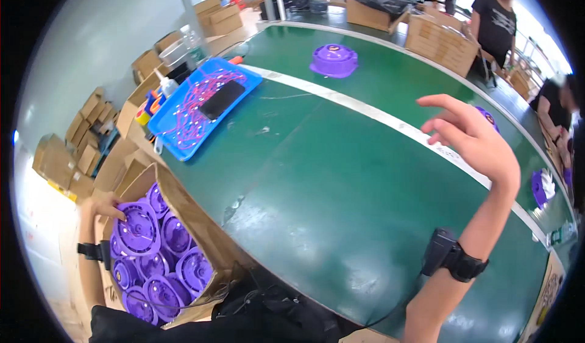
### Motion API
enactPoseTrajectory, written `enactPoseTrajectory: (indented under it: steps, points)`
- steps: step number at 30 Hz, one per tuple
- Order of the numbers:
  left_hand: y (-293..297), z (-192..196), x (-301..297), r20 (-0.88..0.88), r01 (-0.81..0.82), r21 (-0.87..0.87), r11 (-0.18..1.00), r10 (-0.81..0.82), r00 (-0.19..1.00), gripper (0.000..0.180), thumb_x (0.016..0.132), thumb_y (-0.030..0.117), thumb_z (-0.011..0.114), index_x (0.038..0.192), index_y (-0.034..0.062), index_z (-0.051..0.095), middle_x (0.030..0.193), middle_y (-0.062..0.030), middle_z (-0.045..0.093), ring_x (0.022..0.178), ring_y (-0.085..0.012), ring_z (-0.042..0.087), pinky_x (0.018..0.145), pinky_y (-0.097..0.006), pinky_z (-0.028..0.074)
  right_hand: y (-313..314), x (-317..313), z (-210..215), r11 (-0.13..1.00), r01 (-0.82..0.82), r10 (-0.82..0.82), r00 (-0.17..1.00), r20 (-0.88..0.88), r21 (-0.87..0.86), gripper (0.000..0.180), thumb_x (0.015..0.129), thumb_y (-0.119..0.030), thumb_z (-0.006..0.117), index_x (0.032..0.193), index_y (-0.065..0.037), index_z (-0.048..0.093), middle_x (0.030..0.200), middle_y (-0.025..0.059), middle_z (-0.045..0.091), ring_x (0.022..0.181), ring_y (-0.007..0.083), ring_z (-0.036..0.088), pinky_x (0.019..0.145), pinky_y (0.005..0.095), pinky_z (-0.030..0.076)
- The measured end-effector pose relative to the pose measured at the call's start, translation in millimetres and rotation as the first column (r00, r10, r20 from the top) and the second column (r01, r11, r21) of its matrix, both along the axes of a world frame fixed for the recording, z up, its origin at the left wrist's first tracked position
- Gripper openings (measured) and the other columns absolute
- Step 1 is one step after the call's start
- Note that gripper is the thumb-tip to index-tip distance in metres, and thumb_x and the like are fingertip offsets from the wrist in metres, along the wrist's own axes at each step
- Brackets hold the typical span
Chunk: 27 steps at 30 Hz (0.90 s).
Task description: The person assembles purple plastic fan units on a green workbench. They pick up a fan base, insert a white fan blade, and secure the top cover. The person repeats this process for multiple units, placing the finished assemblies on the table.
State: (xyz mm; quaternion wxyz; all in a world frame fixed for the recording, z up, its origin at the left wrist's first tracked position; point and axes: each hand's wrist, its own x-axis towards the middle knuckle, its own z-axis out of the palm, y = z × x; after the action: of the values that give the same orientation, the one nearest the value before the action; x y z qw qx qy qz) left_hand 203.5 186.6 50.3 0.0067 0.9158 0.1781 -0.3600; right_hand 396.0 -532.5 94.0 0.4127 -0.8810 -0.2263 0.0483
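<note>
At the lower left, my left hand point(105, 207) is closed on the rim of a round purple plastic housing point(139, 230), part of it hidden behind the rim. That housing lies on top of several similar purple housings point(163, 294) in an open cardboard box point(213, 245). My right hand point(472, 139) is raised over the right side of the green table point(317, 190), its fingers apart and loosely bent, with nothing in them. Partly hidden behind it is another purple housing point(487, 118). One more purple housing point(334, 60) sits at the table's far side.
A blue tray point(159, 123) with pink-red wires and a black phone point(222, 100) lies at the table's left edge. A white strip point(341, 99) crosses the table. At the right are a purple housing with white pieces point(541, 189) and a bottle point(560, 234). People stand beyond.
</note>
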Motion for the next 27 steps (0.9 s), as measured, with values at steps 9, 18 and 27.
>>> enactPoseTrajectory:
  steps: [9,18,27]
  points:
    - [-219,58,160,0.684,0.623,-0.341,0.704,-0.268,0.678,0.054,0.054,0.015,0.085,0.099,0.0021,0.058,0.092,-0.0049,0.064,0.084,-0.0116,0.063,0.074,-0.028,0.053,30,-8,-5,0.97,-0.214,0.205,0.975,-0.085,-0.114,0.062,0.089,-0.041,0.068,0.138,-0.01,0.047,0.106,0.0136,0.068,0.09,0.0207,0.066,0.079,0.0331,0.054]
    - [-434,38,252,0.897,0.897,-0.441,0.013,0.025,0.441,0.052,0.063,0.029,0.083,0.102,0.0062,0.056,0.097,-0.0006,0.061,0.09,-0.0108,0.061,0.072,-0.024,0.048,15,-10,2,0.966,-0.218,0.184,0.957,0.225,0.137,0.097,0.077,-0.036,0.081,0.151,-0.014,0.022,0.131,0.0223,0.053,0.117,0.029,0.057,0.098,0.0355,0.048]
    - [-453,41,252,0.666,0.624,-0.745,-0.234,-0.298,0.684,0.075,0.086,0.045,0.065,0.141,0.0028,0.037,0.128,-0.0133,0.052,0.109,-0.0219,0.057,0.09,-0.036,0.049,-9,-39,19,0.977,0.181,-0.146,0.951,0.274,-0.108,0.037,0.077,-0.012,0.069,0.11,-0.004,0.053,0.087,0.021,0.068,0.083,0.0401,0.066,0.071,0.0429,0.052]
